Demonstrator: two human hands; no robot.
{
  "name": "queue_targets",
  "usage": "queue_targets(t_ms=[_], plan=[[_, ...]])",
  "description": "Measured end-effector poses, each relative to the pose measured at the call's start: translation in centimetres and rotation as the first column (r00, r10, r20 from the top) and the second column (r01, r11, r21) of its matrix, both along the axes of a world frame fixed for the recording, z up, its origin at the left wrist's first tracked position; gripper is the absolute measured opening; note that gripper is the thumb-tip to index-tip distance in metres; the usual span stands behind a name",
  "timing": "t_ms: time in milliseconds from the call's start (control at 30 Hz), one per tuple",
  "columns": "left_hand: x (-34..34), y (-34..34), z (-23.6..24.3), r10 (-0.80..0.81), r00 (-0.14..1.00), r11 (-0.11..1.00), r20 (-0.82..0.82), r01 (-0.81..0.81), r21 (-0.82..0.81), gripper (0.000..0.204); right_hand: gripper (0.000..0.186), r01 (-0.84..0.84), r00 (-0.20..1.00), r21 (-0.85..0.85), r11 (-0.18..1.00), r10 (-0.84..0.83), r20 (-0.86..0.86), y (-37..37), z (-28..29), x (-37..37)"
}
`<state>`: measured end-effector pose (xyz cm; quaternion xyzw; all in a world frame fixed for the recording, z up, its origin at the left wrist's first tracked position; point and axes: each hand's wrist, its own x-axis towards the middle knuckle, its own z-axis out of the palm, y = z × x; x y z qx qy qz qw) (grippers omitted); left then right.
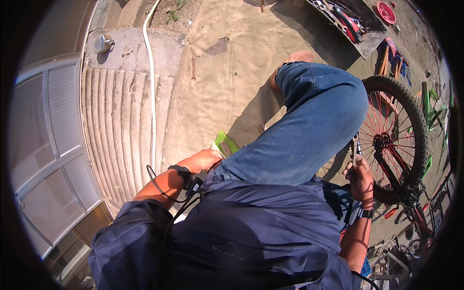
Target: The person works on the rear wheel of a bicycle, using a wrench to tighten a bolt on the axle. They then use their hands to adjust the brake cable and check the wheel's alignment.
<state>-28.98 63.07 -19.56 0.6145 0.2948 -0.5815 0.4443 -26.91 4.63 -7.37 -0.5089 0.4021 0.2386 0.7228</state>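
Note:
My right hand (360,178) is closed around a metal wrench (355,145), whose far end points up beside the bicycle wheel (383,139). The wheel has a black knobby tyre, red spokes and a dark hub. Near my hip, my left hand (206,160) is curled, with its fingers mostly hidden underneath. Just beyond it shows a bright green and white object (225,143), partly covered by my bent leg (309,121) in blue jeans. Whether my left hand grips that object is unclear.
A metal tray of tools (345,24) stands at the far right, near a red dish (385,12). Another wrench (193,68) lies on the tan ground sheet (208,96). A white hose (151,72) runs past ridged concrete; a metal mug (102,44) stands at far left.

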Motion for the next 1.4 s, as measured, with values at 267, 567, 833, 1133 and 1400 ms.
queue_targets(t_ms=[267, 567, 833, 1133, 1400], plan=[[1.7, 0.1, 3.7, -0.006, 0.996, 1.0, -0.09, 0.004, -0.025, 0.023, 0.032, -0.041, 0.999, 0.007, 0.999, 0.041, 0.03, 0.1, 0.1, 0.4], [3.9, 0.7, 6.2, 0.223, 0.972, 0.97, -0.069, -0.214, 0.111, 0.045, 0.027, -0.058, 0.997, -0.015, 0.998, 0.059, 0.051, 0.6, 1.4, 1.6], [8.4, -3.1, 7.2, -0.034, 0.999, 0.998, -0.022, 0.035, 0.047, 0.027, 0.027, 0.022, 0.995, -0.051, 0.998, -0.017, 0.096, 1.6, 3.6, 0.4], [4.7, -2.1, 4.3, -0.483, 0.862, 0.872, 0.151, 0.489, -0.002, 0.042, 0.029, 0.152, 0.979, -0.036, 0.988, -0.145, 0.142, -0.2, 1.3, -3.1], [14.7, -16.2, 9.5, -0.374, 0.925, 0.919, 0.072, 0.38, -0.108, 0.049, 0.035, 0.068, 0.981, 0.023, 0.997, -0.062, -0.183, -3.3, -3.6, -3.4]])
